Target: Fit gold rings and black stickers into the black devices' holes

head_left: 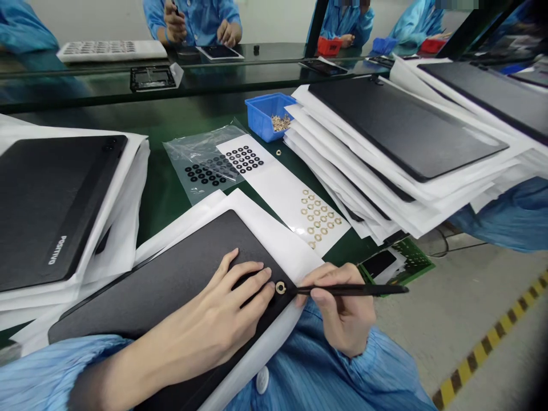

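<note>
While my left hand (205, 302) lies open on the black tablet back (171, 279), my right hand (338, 308) pinches black tweezers (351, 290), tips touching a gold ring (281, 287).

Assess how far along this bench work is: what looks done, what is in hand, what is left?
Looks done: the stacked black panels on white sheets, with dark fittings at their corners. In hand: a gold ring sits on another black panel, steadied by the left hand while the right hand holds a slim black tool beside it. Left: many gold rings on a white backing strip, and black rings.
</note>
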A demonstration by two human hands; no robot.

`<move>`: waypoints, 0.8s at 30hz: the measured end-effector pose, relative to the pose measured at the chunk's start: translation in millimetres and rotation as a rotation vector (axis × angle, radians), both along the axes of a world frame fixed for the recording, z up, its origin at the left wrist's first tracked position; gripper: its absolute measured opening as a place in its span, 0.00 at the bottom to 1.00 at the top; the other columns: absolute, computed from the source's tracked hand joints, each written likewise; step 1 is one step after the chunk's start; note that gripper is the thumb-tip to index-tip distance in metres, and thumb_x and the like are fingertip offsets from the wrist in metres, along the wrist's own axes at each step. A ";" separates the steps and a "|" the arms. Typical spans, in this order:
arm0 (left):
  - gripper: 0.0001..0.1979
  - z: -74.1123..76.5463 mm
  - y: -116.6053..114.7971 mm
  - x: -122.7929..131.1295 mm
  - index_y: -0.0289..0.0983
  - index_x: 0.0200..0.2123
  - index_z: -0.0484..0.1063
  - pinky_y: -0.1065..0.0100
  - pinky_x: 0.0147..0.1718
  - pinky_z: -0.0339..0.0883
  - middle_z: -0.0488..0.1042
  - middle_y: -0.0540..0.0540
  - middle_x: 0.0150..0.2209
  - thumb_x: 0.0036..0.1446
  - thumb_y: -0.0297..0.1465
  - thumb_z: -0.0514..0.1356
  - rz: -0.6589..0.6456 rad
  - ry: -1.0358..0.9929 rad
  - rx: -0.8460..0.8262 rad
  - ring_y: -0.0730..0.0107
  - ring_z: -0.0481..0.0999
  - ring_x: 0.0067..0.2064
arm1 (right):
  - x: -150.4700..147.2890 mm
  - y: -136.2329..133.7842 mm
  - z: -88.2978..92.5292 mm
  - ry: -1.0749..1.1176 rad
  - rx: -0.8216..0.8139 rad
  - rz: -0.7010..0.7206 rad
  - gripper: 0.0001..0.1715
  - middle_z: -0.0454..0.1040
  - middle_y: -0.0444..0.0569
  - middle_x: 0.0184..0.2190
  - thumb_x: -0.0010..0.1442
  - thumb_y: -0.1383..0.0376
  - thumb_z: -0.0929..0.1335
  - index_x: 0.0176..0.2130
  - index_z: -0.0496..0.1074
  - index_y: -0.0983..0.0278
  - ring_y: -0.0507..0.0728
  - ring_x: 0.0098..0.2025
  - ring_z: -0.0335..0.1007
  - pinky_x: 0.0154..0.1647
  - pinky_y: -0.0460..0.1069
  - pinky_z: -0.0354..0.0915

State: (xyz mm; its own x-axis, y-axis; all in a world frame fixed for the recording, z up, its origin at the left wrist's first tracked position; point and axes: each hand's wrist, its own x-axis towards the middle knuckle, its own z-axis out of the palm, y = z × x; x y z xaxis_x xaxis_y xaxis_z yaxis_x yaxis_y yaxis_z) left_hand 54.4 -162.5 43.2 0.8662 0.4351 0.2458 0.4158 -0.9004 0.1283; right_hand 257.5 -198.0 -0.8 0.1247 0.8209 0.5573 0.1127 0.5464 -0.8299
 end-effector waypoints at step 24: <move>0.13 -6.5 3.3 1.9 0.29 0.49 0.67 0.45 0.58 0.57 0.71 0.40 0.48 0.65 0.25 0.48 -0.001 -0.089 -0.007 0.57 0.66 0.52 | 2.2 75.1 64.0 -0.289 0.010 -0.066 0.10 0.68 0.41 0.18 0.64 0.61 0.65 0.32 0.63 0.63 0.50 0.19 0.67 0.21 0.47 0.64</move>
State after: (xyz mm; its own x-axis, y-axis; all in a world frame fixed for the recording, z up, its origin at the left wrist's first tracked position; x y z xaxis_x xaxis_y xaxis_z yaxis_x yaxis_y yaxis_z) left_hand 56.4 -159.2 36.7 0.8413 0.4362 0.3193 0.4017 -0.8997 0.1707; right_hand 259.7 -122.9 63.2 0.0123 0.8105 0.5857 0.3791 0.5382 -0.7527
